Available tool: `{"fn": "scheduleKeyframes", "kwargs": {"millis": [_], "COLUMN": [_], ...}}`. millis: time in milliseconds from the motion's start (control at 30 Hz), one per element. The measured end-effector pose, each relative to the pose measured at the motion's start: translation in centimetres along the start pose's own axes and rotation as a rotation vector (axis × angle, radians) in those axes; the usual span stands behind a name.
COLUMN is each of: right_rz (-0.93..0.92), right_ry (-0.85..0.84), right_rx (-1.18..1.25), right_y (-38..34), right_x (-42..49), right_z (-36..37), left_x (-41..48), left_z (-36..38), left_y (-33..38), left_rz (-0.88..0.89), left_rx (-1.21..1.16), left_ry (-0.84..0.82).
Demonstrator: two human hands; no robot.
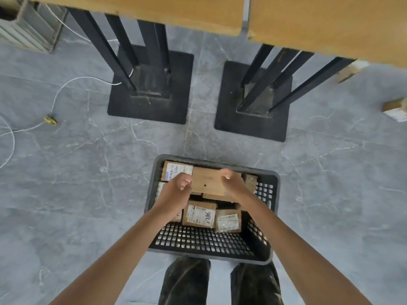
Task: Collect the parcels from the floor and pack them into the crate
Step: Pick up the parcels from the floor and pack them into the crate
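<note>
Plain brown parcel [208, 181] held over the crate [204, 241], ready to go in.

The parcel hangs flat above the crate's far half, grasped from both sides. The left grip [176, 191] curls its fingers on the left edge and the right grip [233, 183] hooks over the far right corner. This two-sided hold likely keeps it level for lowering onto the layer beneath. Under it lie packed parcels: a marked box [199, 213] and a taped box [228, 220] nearer the person, and a labelled box [176, 170] in the far left corner. The crate stands on the grey floor [88, 194] just before the person's legs. Well off to the right a loose parcel [396, 110] lies on the floor, and what looks like another, a half-hidden box [352, 70], sits under the worktop [330, 23], so collecting looks unfinished.
</note>
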State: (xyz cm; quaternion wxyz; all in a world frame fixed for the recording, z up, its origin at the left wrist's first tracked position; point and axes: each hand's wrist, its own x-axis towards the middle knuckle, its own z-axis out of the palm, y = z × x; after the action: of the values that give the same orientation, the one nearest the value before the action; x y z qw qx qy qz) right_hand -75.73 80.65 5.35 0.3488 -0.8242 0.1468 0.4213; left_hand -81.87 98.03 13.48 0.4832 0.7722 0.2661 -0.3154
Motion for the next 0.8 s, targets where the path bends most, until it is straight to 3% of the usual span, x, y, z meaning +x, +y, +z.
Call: {"fn": "scheduleKeyframes", "kwargs": {"millis": [133,400,600,800], "right_rz": [-0.123,-0.403,-0.493,-0.513], "right_ry": [-0.039,0.092,0.350,0.621], "right_rx": [0.031,-0.042,0.233,0.498], "right_y": [-6.1,-15.8,-15.3,-9.5], "right_x": [-6.8,-25.6,-39.9,-48.5], "right_z": [-4.8,-17.6,-26.9,-33.2], "left_x": [-3.3,-16.2,-26.0,-32.8], "left_z": [-2.8,-8.6,-10.9,-5.9], "left_y": [7.3,20.6,29.1,37.5], "left_rz": [0.106,0.314,0.498,0.711], "left_rx": [-0.014,-0.045,0.041,0.026], "left_ry": [0.053,0.114,0.165,0.119]}}
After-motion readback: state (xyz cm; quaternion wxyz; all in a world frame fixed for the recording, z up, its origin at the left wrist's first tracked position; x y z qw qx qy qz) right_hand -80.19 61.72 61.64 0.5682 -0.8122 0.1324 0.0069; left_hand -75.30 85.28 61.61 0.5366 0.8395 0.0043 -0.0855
